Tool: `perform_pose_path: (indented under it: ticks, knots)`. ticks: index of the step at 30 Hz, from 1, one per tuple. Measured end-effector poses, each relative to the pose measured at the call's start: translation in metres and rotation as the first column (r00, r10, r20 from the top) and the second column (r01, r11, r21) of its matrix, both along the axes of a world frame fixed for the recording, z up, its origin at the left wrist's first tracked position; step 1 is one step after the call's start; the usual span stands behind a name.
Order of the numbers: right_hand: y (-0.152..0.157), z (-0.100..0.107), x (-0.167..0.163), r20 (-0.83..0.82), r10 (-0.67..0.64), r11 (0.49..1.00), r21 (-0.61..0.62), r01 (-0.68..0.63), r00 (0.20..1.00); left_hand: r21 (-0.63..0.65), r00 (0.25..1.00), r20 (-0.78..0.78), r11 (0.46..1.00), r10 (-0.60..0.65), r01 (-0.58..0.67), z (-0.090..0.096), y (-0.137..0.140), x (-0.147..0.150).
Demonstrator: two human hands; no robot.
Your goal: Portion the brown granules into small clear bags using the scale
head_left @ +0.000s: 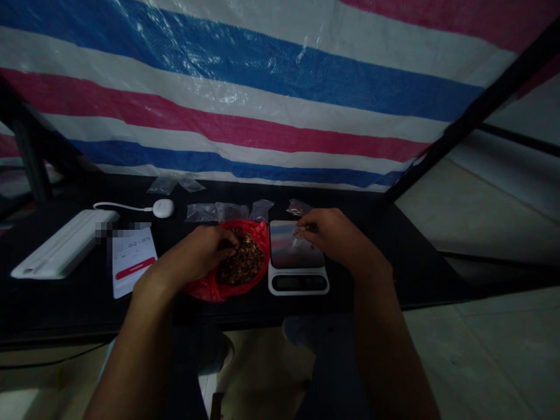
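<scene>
My left hand [209, 249] reaches over a red plastic bag [261, 233], its mouth spread wide around a heap of small brown, dried seed-like pieces [245, 261]. Its fingertips are drawn together at the heap; whatever they pinch is hidden. Above the steel plate of a white digital scale [298, 284], my right hand [326, 230] has its fingers closed on the top of a small clear plastic bag [299, 240]. That bag hangs over or rests on the plate; I cannot tell which. The scale's display looks dark.
Several clear plastic bags [231, 211] lie behind the red bag, and one with brown pieces [298, 207] lies behind the scale. To the left are a phone [131, 262], a white power bank [65, 245] and a round white device [163, 208]. A striped sheet [262, 87] hangs behind the black table.
</scene>
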State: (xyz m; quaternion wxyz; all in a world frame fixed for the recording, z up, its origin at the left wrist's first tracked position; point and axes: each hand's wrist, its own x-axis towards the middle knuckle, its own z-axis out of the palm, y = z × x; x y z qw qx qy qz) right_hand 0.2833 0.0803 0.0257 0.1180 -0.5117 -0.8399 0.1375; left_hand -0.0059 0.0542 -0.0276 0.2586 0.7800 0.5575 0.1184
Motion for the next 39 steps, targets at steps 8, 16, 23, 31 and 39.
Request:
perform_pose_path:
  ticks: [8, 16, 23, 31, 39]
  knots:
    - [0.002, 0.0, -0.004, -0.027, -0.008, 1.0, -0.017, 0.008, 1.0, -0.015, 1.0, 0.011, 1.0, -0.014, 0.014, 0.002, -0.002, 0.0]
    - [0.007, -0.006, 0.0, -0.063, 0.024, 0.999, -0.023, -0.026, 0.998, -0.026, 1.0, 0.021, 1.0, -0.013, 0.013, 0.002, -0.001, 0.002]
    - [0.008, 0.0, 0.007, -0.251, 0.115, 0.992, -0.021, -0.124, 0.961, -0.018, 0.999, 0.041, 0.999, -0.03, 0.03, 0.002, 0.0, 0.003]
    - [0.014, -0.009, 0.03, -0.065, -0.092, 0.976, -0.203, 0.077, 0.994, 0.083, 0.993, 0.109, 0.996, -0.036, 0.027, 0.009, -0.002, 0.008]
    - [0.016, -0.014, 0.032, -0.072, -0.07, 0.948, -0.314, 0.044, 0.995, 0.125, 0.987, 0.149, 0.991, -0.061, 0.043, 0.009, 0.0, 0.011]
